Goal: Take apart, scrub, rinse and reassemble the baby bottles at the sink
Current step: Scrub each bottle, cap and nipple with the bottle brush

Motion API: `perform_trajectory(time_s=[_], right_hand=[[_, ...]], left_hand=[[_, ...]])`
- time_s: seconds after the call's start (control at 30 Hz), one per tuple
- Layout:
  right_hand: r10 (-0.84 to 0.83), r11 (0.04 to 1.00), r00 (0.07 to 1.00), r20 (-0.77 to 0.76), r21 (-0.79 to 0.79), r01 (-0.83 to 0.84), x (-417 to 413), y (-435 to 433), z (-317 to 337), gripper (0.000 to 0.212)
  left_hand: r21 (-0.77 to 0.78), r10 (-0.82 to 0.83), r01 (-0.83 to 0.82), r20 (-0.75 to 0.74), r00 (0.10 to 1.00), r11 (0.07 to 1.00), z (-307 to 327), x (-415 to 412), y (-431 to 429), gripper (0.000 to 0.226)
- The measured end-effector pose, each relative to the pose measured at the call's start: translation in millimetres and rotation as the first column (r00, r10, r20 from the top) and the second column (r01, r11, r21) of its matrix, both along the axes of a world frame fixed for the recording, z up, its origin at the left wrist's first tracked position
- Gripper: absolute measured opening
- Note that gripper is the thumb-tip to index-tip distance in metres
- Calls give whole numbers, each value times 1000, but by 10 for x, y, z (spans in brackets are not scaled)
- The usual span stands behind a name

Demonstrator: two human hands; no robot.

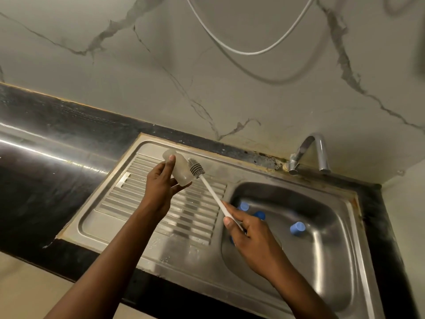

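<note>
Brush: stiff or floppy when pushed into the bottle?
Brush handle probably stiff: it runs straight though the right hand grips only its end. Head looks like soft ribbed silicone, so likely flexes against the bottle. Thin, so probably light.

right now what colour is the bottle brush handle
White bottle brush handle, head view best.

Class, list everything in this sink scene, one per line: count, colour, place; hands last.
bottle: one, frosted clear, held above the drainboard
brush: one, grey head, white handle, beside the bottle
blue caps: three plain, a fourth blue piece half hidden, in the basin
sink: one, steel, set in the counter
tap: one, chrome, behind the basin
counter: one, black, around the sink
wall: one, marbled grey, behind the counter
cable: one, white, looped on the wall
left hand: holds the bottle
right hand: holds the brush handle
</note>
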State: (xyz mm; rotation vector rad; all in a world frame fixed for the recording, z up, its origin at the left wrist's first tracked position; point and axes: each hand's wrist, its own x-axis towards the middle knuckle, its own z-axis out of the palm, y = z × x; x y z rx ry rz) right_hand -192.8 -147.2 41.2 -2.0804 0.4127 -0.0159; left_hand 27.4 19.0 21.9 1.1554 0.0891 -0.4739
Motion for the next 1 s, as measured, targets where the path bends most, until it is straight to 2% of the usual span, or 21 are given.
perform_trajectory(time_s=[0.1,0.2,0.4,0.6,0.8,1.0], right_hand=[[16,998,1000,-5,-54,-17,-68,14,30,42],[7,995,1000,-21,-100,-9,-104,36,64,43],[-34,999,999,-1,-30,34,48,48,182,48],[-11,1000,999,-37,-24,10,155,-29,288,49],[7,1000,1000,-28,18,-6,59,-30,230,49],[11,1000,1000,-24,-25,-11,-100,-10,204,45]], left_hand=[[11,48,-48,-36,998,999,67,-26,-47,28],[56,11,-11,1,1000,998,74,-84,-108,30],[47,-86,86,0,996,995,116,-308,-326,38],[60,-83,83,-2,997,995,102,-356,-336,39],[-8,-21,20,-64,998,1000,119,-236,-283,44],[-108,27,-47,-181,983,993,112,-156,-239,43]])
